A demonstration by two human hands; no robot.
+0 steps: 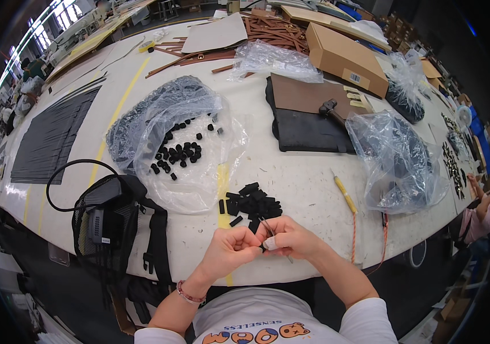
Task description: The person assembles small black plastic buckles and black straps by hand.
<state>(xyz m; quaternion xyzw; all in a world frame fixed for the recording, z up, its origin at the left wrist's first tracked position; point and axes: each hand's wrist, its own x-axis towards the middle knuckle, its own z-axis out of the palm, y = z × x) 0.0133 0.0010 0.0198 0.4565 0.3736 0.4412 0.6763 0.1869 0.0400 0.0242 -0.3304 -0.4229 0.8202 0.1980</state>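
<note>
My left hand and my right hand meet close to the table's near edge, fingers almost touching. Between the left thumb and fingertips is a small black piece, mostly covered. A thin metal tool runs through my right hand's grip, one end sticking up past the fingers and the other pointing down below them. Its exact kind is hidden by the fingers. Just beyond both hands lies a loose pile of short black strips, apparently soft.
Left of the pile, a clear plastic bag carries several small black rolls. A black mesh bag lies at the near left. To the right are a yellow-handled tool with an orange cord, a bagged bundle, a hammer and a cardboard box.
</note>
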